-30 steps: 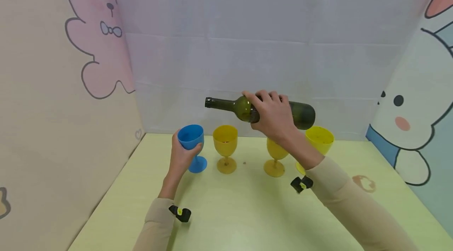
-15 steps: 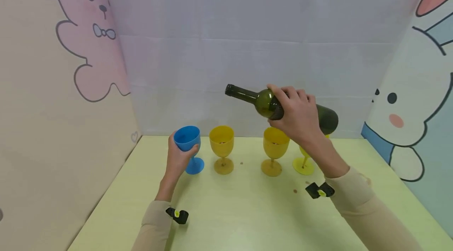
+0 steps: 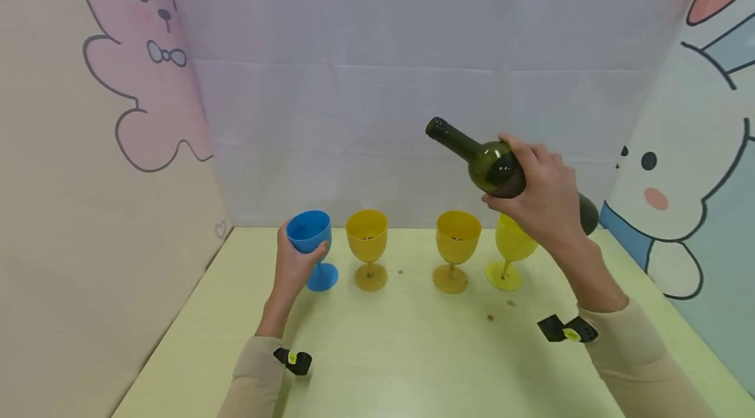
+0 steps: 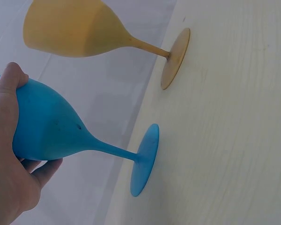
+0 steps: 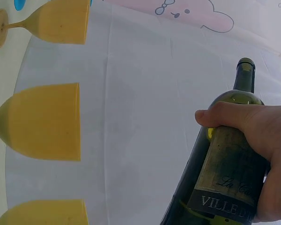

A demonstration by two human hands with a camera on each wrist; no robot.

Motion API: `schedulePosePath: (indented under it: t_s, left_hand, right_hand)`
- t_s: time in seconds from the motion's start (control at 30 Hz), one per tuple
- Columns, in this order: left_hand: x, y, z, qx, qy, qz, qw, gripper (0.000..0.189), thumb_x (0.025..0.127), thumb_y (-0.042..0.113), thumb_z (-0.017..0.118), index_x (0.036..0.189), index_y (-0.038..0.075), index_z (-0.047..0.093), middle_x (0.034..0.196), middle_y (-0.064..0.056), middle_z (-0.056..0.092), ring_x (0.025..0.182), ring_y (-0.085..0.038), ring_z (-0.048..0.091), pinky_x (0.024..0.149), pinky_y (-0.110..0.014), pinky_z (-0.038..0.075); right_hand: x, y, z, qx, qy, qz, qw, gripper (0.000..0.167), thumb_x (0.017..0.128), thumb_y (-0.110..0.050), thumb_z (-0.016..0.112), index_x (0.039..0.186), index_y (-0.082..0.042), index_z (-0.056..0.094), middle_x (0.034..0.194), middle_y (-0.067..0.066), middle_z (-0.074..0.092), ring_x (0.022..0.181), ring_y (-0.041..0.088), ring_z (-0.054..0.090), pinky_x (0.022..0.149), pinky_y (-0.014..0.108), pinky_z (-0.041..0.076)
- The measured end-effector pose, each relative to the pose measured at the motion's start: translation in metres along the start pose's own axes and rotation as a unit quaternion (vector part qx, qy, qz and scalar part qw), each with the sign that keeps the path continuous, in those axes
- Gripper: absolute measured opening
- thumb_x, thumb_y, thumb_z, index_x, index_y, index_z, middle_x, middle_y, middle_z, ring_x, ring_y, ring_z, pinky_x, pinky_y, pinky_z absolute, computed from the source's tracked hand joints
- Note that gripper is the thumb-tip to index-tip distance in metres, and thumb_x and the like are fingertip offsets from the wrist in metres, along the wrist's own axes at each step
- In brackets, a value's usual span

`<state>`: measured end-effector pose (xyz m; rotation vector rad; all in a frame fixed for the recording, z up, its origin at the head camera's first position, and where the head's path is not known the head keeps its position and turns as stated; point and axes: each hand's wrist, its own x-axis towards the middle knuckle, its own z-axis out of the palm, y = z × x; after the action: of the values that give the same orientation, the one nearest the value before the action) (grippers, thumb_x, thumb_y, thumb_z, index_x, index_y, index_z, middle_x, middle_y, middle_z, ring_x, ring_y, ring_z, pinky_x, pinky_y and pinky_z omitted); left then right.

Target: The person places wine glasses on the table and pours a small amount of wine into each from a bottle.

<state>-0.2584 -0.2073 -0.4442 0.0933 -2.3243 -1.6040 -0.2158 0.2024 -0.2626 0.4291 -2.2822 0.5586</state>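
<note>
At the left end of a row of goblets, my left hand (image 3: 291, 267) grips a blue plastic goblet (image 3: 311, 236) round its bowl. In the left wrist view the goblet's foot (image 4: 145, 160) is at the table surface, and the thumb lies along the bowl near the rim. My right hand (image 3: 545, 198) holds a dark green wine bottle (image 3: 492, 166) in the air above the right end of the row. The bottle leans, its neck pointing up and left. In the right wrist view its label (image 5: 229, 173) shows, partly hidden by the hand.
Right of the blue goblet stand an amber goblet (image 3: 367, 238), another amber goblet (image 3: 458, 238) and a bright yellow goblet (image 3: 512, 244), partly behind my right hand. Small brown spots (image 3: 491, 318) mark the pale table (image 3: 413, 352). A white cloth (image 3: 354, 110) hangs behind.
My right hand has carried the bottle rightward, and its neck has tipped up from nearly level. The yellow goblets have come more into view. My left hand keeps its hold on the blue goblet.
</note>
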Motion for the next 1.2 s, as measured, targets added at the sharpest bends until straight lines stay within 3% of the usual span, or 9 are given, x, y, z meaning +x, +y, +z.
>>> schedulePosePath:
  t_s: [0.43, 0.7, 0.83, 0.97, 1.2]
  left_hand:
    - [0.0, 0.001, 0.0, 0.004, -0.001, -0.014, 0.9999, 0.095, 0.086, 0.032, 0.075, 0.156, 0.017, 0.013, 0.155, -0.014, 0.032, 0.14, -0.038, 0.035, 0.108, -0.063, 0.04]
    - [0.0, 0.001, -0.002, 0.008, -0.003, -0.008, 0.9999, 0.094, 0.086, 0.032, 0.075, 0.155, 0.017, 0.014, 0.154, -0.014, 0.033, 0.139, -0.038, 0.036, 0.108, -0.064, 0.04]
    - [0.001, -0.001, -0.004, 0.007, 0.0, 0.0, 1.0, 0.094, 0.086, 0.031, 0.075, 0.156, 0.016, 0.013, 0.154, -0.015, 0.033, 0.139, -0.039, 0.037, 0.108, -0.064, 0.04]
    - [0.001, -0.003, -0.004, 0.002, -0.002, 0.003, 1.0, 0.094, 0.087, 0.029, 0.076, 0.155, 0.015, 0.014, 0.154, -0.015, 0.033, 0.139, -0.039, 0.036, 0.109, -0.064, 0.039]
    - [0.001, -0.002, -0.002, -0.002, -0.003, -0.003, 1.0, 0.093, 0.086, 0.029, 0.076, 0.155, 0.016, 0.014, 0.154, -0.014, 0.033, 0.14, -0.039, 0.035, 0.109, -0.064, 0.039]
  right_hand:
    - [-0.03, 0.049, -0.016, 0.037, 0.02, 0.068, 0.9968, 0.1, 0.063, -0.016, 0.092, 0.15, -0.021, 0.043, 0.134, 0.025, 0.055, 0.118, 0.046, 0.047, 0.091, 0.068, 0.034]
    - [-0.057, 0.081, -0.022, 0.075, 0.026, 0.136, 0.9876, 0.103, 0.066, -0.013, 0.09, 0.153, -0.025, 0.037, 0.14, 0.024, 0.049, 0.12, 0.044, 0.042, 0.092, 0.064, 0.03]
    - [-0.069, 0.097, -0.021, 0.108, 0.028, 0.197, 0.974, 0.104, 0.069, -0.016, 0.089, 0.154, -0.035, 0.033, 0.148, 0.017, 0.044, 0.122, 0.034, 0.04, 0.096, 0.061, 0.031]
    - [-0.082, 0.115, -0.019, 0.137, 0.027, 0.275, 0.9511, 0.101, 0.074, -0.022, 0.087, 0.152, -0.046, 0.028, 0.152, 0.006, 0.041, 0.119, 0.018, 0.04, 0.099, 0.059, 0.031]
    - [-0.105, 0.143, -0.014, 0.16, 0.04, 0.368, 0.915, 0.097, 0.078, -0.025, 0.085, 0.151, -0.05, 0.025, 0.154, -0.002, 0.038, 0.126, 0.016, 0.04, 0.111, 0.055, 0.03]
